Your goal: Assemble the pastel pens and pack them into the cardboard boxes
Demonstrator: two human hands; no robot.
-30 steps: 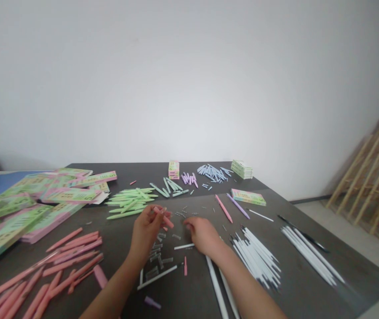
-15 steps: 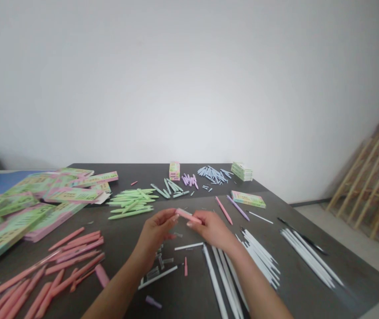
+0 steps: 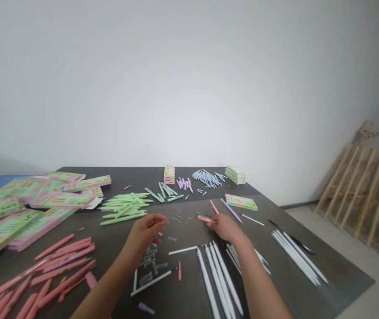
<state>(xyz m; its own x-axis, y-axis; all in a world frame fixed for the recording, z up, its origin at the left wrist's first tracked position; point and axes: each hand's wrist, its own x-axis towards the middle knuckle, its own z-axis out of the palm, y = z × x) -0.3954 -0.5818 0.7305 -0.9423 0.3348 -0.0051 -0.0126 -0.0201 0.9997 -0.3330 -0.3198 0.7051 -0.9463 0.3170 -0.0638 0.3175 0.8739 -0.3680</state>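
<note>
My right hand (image 3: 226, 228) pinches a short pink pen barrel (image 3: 204, 218) whose end points left. To its left, my left hand (image 3: 146, 232) has its fingers drawn together; a bit of pink shows by them, too small to make out. Below the left hand lie small clear plastic clips (image 3: 150, 261) and a thin white refill (image 3: 152, 283). A small pink pen piece (image 3: 179, 270) rests between my forearms. Several long white refills (image 3: 221, 279) lie beside my right forearm, partly hidden by it.
Pink pen barrels (image 3: 63, 266) lie at the left, green pens (image 3: 126, 206) behind them. Flat pen boxes (image 3: 26, 221) are heaped far left. Blue pen parts (image 3: 207, 177) and purple ones (image 3: 184, 184) lie at the back. One box (image 3: 241, 201) and white refills (image 3: 295, 257) are on the right.
My hands have moved apart: the right hand went right with the pink pen barrel, while the left hand let go of it and drew left. The view has shifted slightly.
</note>
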